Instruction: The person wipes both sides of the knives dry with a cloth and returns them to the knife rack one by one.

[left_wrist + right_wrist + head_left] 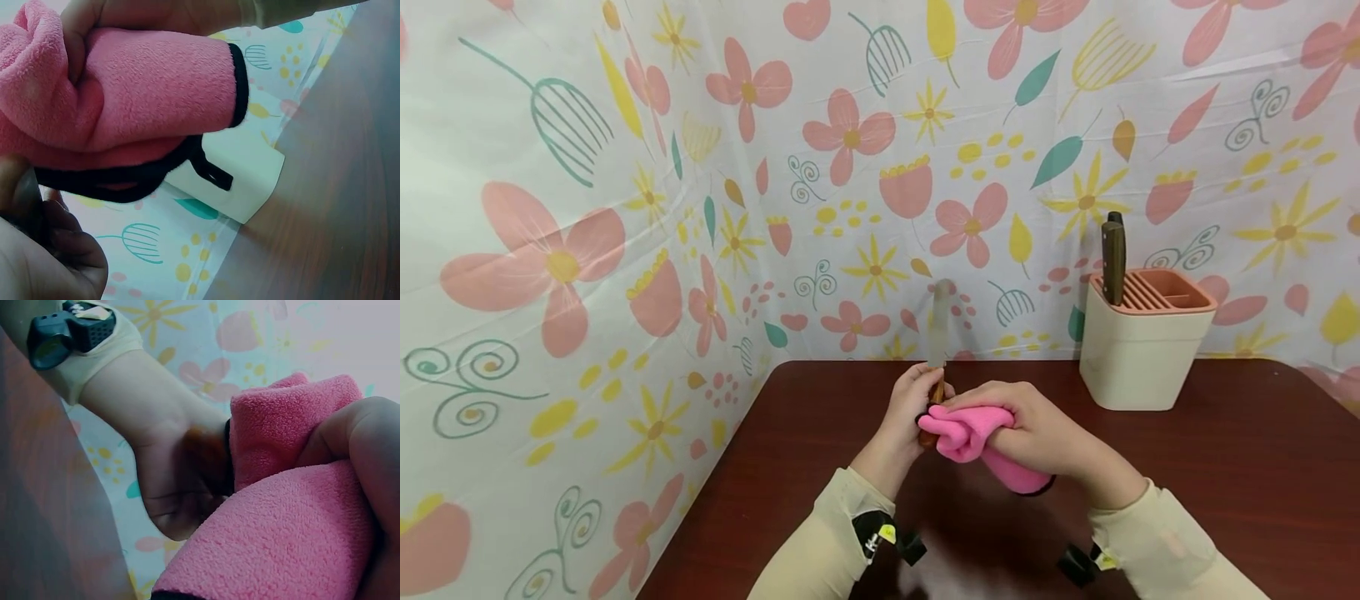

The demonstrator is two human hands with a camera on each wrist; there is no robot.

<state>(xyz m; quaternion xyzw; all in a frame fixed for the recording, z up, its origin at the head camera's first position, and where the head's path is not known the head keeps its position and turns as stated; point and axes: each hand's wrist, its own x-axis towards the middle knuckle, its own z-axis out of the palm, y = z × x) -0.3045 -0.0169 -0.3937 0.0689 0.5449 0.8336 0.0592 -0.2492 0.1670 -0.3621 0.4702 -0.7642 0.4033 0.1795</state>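
A knife (938, 325) points up and away, its pale blade standing out against the patterned cloth backdrop. My left hand (904, 410) grips its brown handle (928, 438), fingers curled round it. In my right hand (1041, 425) is a bunched pink cloth (966, 432) with black edging, held close against the handle. The left wrist view shows folds of the pink cloth (162, 81) and a black loop (215, 175) hanging from its edge. From the right wrist, the cloth (281, 531) covers part of the handle and hides some of the left fingers.
A cream knife block (1138, 358) with a salmon slotted top stands at the back right of the dark red-brown table (1247, 467). Dark-handled knives (1114, 258) stick up from its left slots. Floral fabric (850, 208) hangs behind and to the left of the table.
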